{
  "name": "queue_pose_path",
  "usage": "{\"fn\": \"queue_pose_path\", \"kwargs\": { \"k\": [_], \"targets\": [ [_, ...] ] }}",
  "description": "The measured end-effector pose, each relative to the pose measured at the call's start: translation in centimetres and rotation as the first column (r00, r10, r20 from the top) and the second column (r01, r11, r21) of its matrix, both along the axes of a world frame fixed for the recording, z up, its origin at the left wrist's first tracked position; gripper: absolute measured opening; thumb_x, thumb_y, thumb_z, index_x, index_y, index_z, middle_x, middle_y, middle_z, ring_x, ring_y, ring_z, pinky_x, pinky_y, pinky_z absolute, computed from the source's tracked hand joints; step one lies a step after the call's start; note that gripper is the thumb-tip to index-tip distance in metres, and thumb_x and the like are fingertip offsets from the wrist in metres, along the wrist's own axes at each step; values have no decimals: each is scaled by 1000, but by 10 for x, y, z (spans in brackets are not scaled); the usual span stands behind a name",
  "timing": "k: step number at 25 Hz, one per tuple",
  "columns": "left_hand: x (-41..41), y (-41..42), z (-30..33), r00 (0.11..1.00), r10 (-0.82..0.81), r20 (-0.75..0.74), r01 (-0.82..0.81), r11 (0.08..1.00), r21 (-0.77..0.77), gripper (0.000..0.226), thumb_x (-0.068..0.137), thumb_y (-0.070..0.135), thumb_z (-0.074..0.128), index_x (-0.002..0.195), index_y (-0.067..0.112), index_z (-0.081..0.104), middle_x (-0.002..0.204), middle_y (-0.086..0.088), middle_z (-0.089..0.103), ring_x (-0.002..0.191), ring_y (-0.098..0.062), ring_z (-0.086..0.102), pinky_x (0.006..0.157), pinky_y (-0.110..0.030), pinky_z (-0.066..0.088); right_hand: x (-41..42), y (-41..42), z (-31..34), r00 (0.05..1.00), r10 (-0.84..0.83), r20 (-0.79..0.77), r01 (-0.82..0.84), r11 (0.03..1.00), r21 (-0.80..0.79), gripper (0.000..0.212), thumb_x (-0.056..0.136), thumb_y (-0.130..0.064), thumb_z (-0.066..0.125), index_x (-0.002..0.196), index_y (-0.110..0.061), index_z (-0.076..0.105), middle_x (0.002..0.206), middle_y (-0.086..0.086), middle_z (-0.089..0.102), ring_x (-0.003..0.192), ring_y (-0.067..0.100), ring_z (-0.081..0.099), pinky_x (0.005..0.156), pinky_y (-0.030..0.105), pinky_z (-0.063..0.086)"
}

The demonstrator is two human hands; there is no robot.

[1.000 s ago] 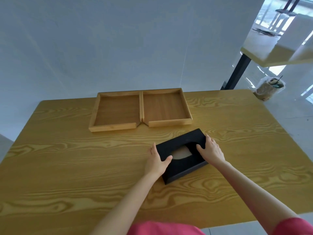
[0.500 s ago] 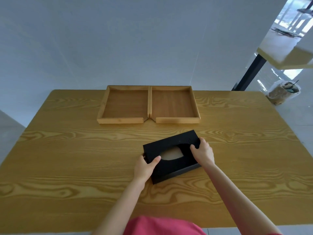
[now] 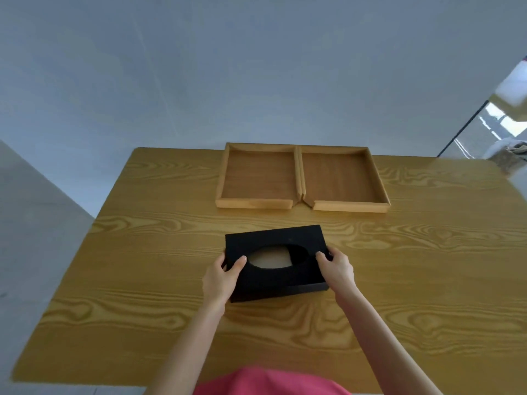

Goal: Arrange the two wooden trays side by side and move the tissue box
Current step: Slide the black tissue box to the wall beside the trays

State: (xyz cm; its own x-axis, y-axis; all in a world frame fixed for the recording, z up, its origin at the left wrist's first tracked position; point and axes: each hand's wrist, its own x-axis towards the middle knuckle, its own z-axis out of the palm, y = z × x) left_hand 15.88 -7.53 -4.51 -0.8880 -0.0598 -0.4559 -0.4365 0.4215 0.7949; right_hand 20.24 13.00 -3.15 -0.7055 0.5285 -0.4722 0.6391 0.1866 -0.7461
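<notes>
At the bottom of the frame, a person in a pink top reaches both arms across a wooden table (image 3: 427, 280); the left hand (image 3: 221, 277) and right hand (image 3: 338, 269) grasp the short ends of a black tissue box (image 3: 275, 262), fingers curled over its top edge at centre frame. Over the past second the box has turned from a diagonal to nearly square with the table edge, suggesting its repositioning is almost finished. Beyond it, in the upper centre, the left wooden tray (image 3: 256, 178) and right wooden tray (image 3: 343, 179) already sit side by side, inner walls touching.
</notes>
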Motion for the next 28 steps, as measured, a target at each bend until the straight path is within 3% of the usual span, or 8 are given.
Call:
{"fn": "queue_pose_path", "kwargs": {
  "k": [2, 5, 12, 16, 19, 22, 25, 28],
  "targets": [
    [-14, -27, 8, 999, 24, -44, -25, 1000, -20, 65, 84, 40, 59, 137, 9, 38, 141, -10, 46, 128, -26, 44, 107, -43, 38, -14, -29, 7, 999, 6, -36, -7, 1000, -15, 33, 92, -21, 42, 122, -14, 52, 101, 4, 59, 90, 21, 54, 66, 30, 42],
    [-33, -65, 16, 993, 69, -98, -71, 997, -17, 65, 84, 37, 60, 137, 8, 37, 140, -11, 47, 126, -26, 46, 105, -44, 40, -37, -70, 12, 996, 38, -77, -39, 999, -19, 33, 92, -21, 42, 124, -14, 51, 101, 3, 58, 88, 19, 53, 54, 22, 39],
    [-75, -151, 17, 983, 121, -141, -132, 989, -70, 63, 82, 37, 62, 132, 6, 41, 133, -13, 52, 122, -28, 50, 100, -44, 45, -88, -152, 12, 993, 92, -77, -96, 994, -49, 35, 93, -22, 42, 126, -15, 50, 108, 6, 61, 89, 18, 55, 56, 24, 42],
    [-106, -187, 17, 977, 131, -166, -145, 986, -80, 57, 81, 33, 65, 126, 5, 43, 127, -14, 56, 118, -28, 52, 94, -39, 46, -113, -189, 9, 992, 86, -89, -92, 993, -68, 34, 93, -21, 42, 126, -17, 50, 102, 1, 60, 76, 5, 52, 53, 20, 39],
    [-133, -207, 12, 980, 125, -158, -143, 984, -108, 57, 82, 33, 64, 127, 5, 43, 128, -14, 55, 117, -29, 52, 94, -41, 47, -131, -211, 7, 990, 112, -87, -119, 990, -80, 35, 93, -21, 44, 128, -16, 49, 105, 0, 61, 77, 5, 53, 54, 17, 39],
    [-158, -222, 6, 985, 100, -140, -115, 988, -102, 57, 84, 33, 61, 130, 8, 41, 131, -14, 54, 119, -30, 51, 98, -46, 46, -149, -225, 6, 985, 157, -75, -165, 980, -116, 41, 93, -22, 45, 134, -19, 41, 115, 1, 60, 91, 12, 55, 61, 17, 42],
    [-180, -231, -2, 987, 25, -159, -34, 998, -54, 55, 85, 31, 59, 133, 12, 40, 132, -11, 53, 122, -27, 48, 102, -43, 43, -168, -233, 4, 980, 191, -63, -197, 973, -124, 48, 93, -22, 49, 138, -20, 35, 123, 4, 57, 103, 15, 53, 78, 23, 45],
    [-195, -238, -13, 992, -14, -128, 9, 999, -38, 63, 85, 32, 59, 139, 13, 33, 142, -9, 45, 131, -25, 40, 108, -46, 37, -180, -238, -2, 979, 200, -51, -204, 971, -121, 54, 92, -23, 50, 141, -20, 29, 127, 5, 56, 105, 14, 51, 85, 26, 43]
  ]
}}
